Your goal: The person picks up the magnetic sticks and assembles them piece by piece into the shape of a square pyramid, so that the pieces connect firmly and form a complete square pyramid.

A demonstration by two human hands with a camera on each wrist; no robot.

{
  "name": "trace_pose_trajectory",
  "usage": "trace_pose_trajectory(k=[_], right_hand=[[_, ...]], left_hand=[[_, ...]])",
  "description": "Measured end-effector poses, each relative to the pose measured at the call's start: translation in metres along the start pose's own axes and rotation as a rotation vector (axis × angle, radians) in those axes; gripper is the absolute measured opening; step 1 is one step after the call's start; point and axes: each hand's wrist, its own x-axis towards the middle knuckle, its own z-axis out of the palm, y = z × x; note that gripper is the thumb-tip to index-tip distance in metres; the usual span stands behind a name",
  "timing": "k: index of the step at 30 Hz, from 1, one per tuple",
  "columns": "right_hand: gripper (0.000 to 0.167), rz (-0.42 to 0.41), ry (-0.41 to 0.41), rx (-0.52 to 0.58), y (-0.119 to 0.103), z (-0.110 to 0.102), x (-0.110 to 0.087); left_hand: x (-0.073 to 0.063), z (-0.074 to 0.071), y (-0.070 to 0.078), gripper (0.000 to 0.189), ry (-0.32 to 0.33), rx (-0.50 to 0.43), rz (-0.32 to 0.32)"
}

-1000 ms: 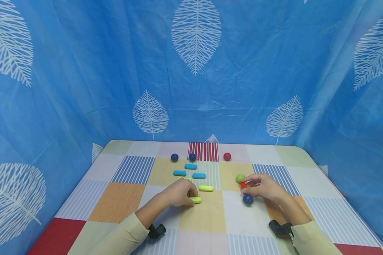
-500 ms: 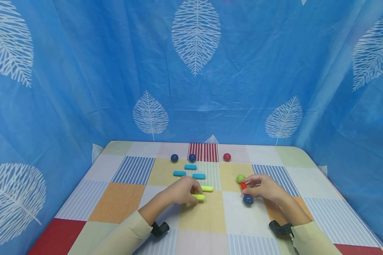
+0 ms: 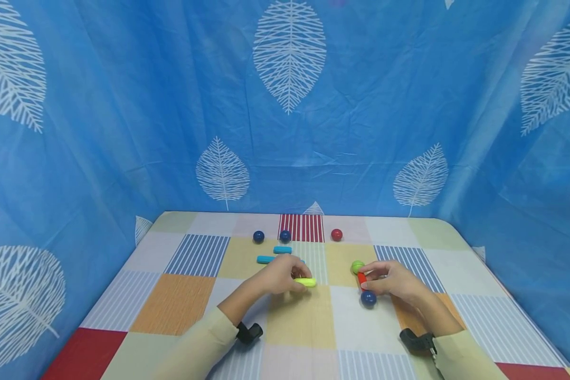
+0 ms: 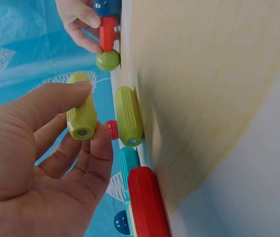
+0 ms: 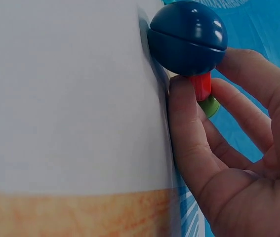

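While the left hand (image 3: 281, 275) pinched a yellow rod (image 4: 81, 111) above the table (image 3: 300, 324) | right hand (image 3: 393, 278) pinched the red rod (image 3: 362, 281) between green ball (image 3: 357, 267) and blue ball (image 3: 368, 299) | risk: a slack left pinch could have dropped the yellow rod

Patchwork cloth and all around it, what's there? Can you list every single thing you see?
Patchwork cloth: 1, many colours, underneath everything
Grooved red bars: 2, red, one in the right hand, one lying near the left hand
Grooved lime bars: at least 2, yellow-green, one in the left hand, one lying nearby
Long turquoise bars: at least 2, bright blue, beyond the left hand
Shiny navy balls: 3, dark blue, two at back, one beside the right hand
Shiny red ball: 1, red, at back
Shiny green ball: 1, green, beside the right hand
Leaf-print curtain: 1, blue and white, behind and both sides
Wrist gadgets: 2, black, by the wrists
Long sleeves: 2, cream, on both arms
Hands: 2, bare, each holding a bar
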Motion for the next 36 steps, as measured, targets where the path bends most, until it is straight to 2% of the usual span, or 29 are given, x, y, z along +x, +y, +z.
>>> trace_pose_trajectory(k=[6,17,27,36], right_hand=[[0.044,-0.003,0.001,0.002,0.001,0.0,0.0],[0.045,-0.001,-0.001,0.02,0.002,0.001,0.0],[0.045,0.014,0.007,0.018,0.001,0.002,0.0],[0.043,0.031,0.01,0.008,0.001,0.002,-0.001]], left_hand=[[0.013,0.004,0.002,0.018,0.019,-0.067,-0.019],[0.039,0.016,0.001,0.018,0.046,-0.096,-0.008],[0.068,0.027,0.009,0.018,0.085,-0.041,-0.006],[0.083,0.038,0.017,0.02,0.113,0.015,-0.006]])
